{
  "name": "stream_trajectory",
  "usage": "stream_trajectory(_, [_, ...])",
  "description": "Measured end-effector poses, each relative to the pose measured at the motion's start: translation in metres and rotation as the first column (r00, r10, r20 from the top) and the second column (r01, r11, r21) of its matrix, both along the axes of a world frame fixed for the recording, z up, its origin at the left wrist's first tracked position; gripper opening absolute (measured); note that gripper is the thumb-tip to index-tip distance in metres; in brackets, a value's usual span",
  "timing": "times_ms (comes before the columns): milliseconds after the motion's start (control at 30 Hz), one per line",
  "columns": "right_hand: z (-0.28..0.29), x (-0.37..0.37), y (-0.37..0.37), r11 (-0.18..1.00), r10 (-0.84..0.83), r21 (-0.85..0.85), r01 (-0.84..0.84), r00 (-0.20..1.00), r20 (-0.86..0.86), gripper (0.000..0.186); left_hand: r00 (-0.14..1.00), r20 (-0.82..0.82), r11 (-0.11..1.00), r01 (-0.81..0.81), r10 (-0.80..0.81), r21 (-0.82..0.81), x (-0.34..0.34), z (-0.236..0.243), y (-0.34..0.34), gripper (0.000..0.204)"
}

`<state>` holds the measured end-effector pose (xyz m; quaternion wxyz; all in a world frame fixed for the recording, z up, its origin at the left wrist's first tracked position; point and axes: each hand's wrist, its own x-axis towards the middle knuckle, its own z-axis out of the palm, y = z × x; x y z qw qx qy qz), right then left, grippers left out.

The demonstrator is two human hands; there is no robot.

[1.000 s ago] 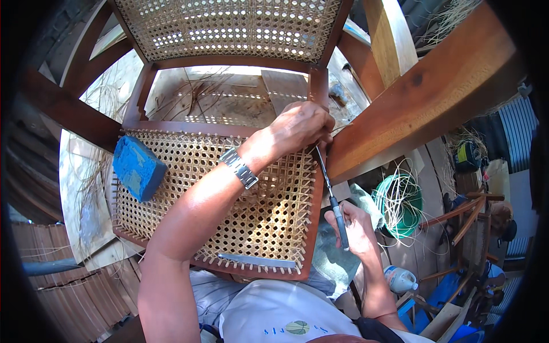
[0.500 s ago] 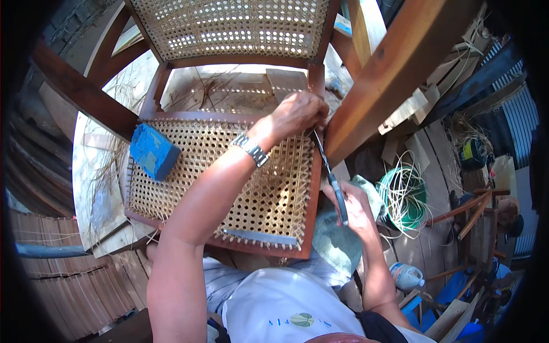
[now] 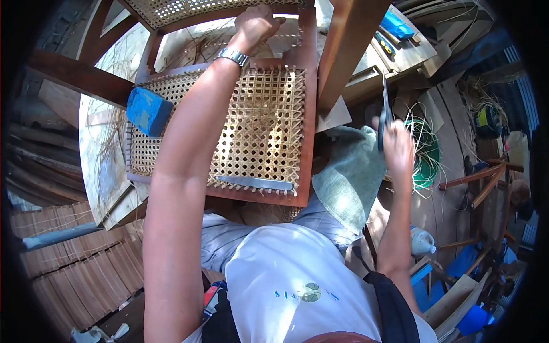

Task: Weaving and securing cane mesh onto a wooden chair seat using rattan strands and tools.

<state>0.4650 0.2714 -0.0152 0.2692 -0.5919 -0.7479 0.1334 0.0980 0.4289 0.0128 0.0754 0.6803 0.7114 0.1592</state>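
Observation:
A wooden chair with a woven cane seat [image 3: 260,123] stands in front of me, its cane backrest [image 3: 211,12] at the far side. My left hand [image 3: 257,26] is above the gap between seat and backrest, fingers curled closed; whatever they may hold is too small to make out. Away to the right of the chair, my right hand [image 3: 398,143] grips a pair of scissors [image 3: 385,106] by the dark handles, blades pointing away from me. On the seat's left side rests a blue block [image 3: 148,111]. A flat metal strip [image 3: 254,183] lies along its near edge.
A greenish cloth [image 3: 349,177] drapes over my right leg. Beyond my right hand is a green basin [image 3: 426,166] with loose cane strands. A chair arm post [image 3: 349,57] rises at the right. A plastic jug [image 3: 422,240] and wood pieces lie at lower right.
My left hand has moved from the seat's far right corner up and left toward the backrest. My right hand has carried the scissors away from the seat, up and right.

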Motion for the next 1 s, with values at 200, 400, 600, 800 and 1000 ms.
stream_trajectory(200, [-0.041,-0.021,0.164,0.994,0.000,0.112,-0.008,0.997,0.073,0.045,0.998,-0.029,0.949,-0.049,0.061,0.310,0.017,-0.008,-0.041,0.016])
stream_trajectory(400, [-0.055,-0.073,0.211,0.996,0.024,0.083,-0.033,0.994,0.108,0.046,0.971,0.151,0.850,0.081,-0.185,0.521,0.057,-0.028,-0.115,0.012])
stream_trajectory(600, [-0.055,-0.067,0.193,0.989,0.091,0.124,-0.085,0.995,-0.042,0.043,0.958,0.256,0.883,-0.011,-0.125,0.469,0.078,-0.021,-0.136,0.012])
stream_trajectory(800, [0.004,-0.072,0.032,0.983,0.175,0.158,-0.099,0.782,-0.598,0.016,0.983,0.149,0.877,0.027,-0.111,0.480,0.077,-0.040,-0.147,0.014])
stream_trajectory(1000, [0.014,-0.112,-0.004,0.923,0.377,0.042,-0.383,0.874,-0.308,0.045,0.969,0.242,0.912,-0.052,-0.052,0.406,0.079,-0.041,-0.143,0.014])
